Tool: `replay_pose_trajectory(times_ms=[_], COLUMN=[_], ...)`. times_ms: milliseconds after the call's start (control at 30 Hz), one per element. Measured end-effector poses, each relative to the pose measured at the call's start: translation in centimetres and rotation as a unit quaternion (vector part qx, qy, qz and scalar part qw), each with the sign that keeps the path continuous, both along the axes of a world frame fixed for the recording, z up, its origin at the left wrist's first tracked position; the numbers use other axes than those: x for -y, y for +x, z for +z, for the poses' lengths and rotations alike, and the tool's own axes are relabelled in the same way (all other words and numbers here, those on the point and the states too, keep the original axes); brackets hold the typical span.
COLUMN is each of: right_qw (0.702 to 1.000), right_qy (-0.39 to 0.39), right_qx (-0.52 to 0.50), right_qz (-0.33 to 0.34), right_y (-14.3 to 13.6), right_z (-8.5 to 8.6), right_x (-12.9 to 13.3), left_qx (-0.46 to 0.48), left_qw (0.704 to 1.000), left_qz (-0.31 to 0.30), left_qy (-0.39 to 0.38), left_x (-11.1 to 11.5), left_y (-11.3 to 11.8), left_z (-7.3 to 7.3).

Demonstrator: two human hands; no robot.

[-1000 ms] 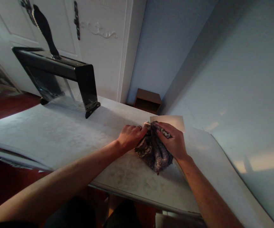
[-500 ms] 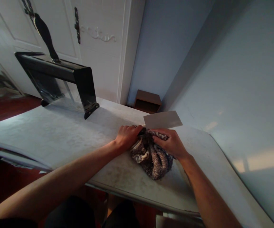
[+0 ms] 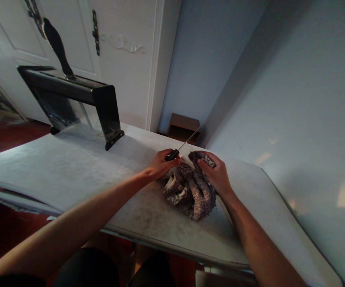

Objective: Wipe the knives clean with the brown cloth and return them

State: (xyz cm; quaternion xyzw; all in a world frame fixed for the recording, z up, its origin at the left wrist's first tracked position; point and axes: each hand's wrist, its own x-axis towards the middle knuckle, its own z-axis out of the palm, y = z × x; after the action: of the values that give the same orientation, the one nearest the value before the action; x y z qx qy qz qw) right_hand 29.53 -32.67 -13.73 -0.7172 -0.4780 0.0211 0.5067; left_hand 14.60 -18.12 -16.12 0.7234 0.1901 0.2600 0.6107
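Observation:
My left hand (image 3: 162,162) is closed round the black handle of a knife (image 3: 172,155), whose blade is seen nearly edge-on and points up and to the right. A brown and white patterned cloth (image 3: 198,195) lies bunched on the pale table (image 3: 100,171). Its upper end is gripped by my right hand (image 3: 215,169), with the thumb on top, just right of the knife handle. The cloth and the blade are apart.
On the table's far left stands a black frame with an upright handle (image 3: 70,85). White cabinet doors (image 3: 127,79) rise behind. A small brown shelf (image 3: 186,121) sits beyond the far edge, and a wall (image 3: 304,99) borders the right side.
The knife blade has turned from flat and broad to nearly edge-on. My hands have moved apart, and the upper end of the cloth has come away from the knife in my right hand.

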Motion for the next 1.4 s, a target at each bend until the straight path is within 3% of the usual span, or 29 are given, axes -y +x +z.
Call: replay_pose_trajectory(times_ms=[133,267,467,667,800,1033,1133,1267,1333,1400], right_qw=[0.992,0.982,0.953,0.955,0.971,0.995,0.997,0.989,0.979,0.963], right_qy=[0.104,0.149,0.173,0.105,0.073,-0.048,-0.026,0.072,0.117,0.139], right_qx=[0.043,0.118,0.231,0.232,0.193,0.092,0.060,0.104,0.161,0.228], right_qz=[-0.059,-0.019,0.093,0.150,0.122,-0.010,-0.047,-0.075,-0.041,0.037], right_y=[-0.6,-2.1,-3.9,-4.0,-3.8,-3.0,-2.6,-2.6,-2.9,-3.4], right_z=[-0.2,-0.4,-0.1,0.2,0.5,0.5,0.2,0.1,0.2,0.4], right_x=[0.2,0.4,0.3,0.6,0.7,0.2,0.2,0.6,0.9,1.1], left_qx=[0.017,0.000,-0.016,-0.026,-0.026,-0.015,-0.012,-0.019,-0.026,-0.023], left_qw=[0.971,0.945,0.949,0.952,0.944,0.934,0.928,0.935,0.946,0.961], left_qz=[-0.100,-0.176,-0.220,-0.218,-0.223,-0.213,-0.214,-0.200,-0.184,-0.159], left_qy=[-0.216,-0.277,-0.225,-0.215,-0.242,-0.288,-0.305,-0.293,-0.265,-0.226], left_x=[0.4,0.3,1.1,1.3,0.9,0.4,0.2,0.3,0.7,1.4], left_y=[-0.2,-0.5,-0.9,-1.0,-1.0,-0.9,-0.8,-0.7,-0.7,-0.6], left_z=[0.7,0.7,1.0,1.1,0.9,0.7,0.7,0.7,0.8,0.8])
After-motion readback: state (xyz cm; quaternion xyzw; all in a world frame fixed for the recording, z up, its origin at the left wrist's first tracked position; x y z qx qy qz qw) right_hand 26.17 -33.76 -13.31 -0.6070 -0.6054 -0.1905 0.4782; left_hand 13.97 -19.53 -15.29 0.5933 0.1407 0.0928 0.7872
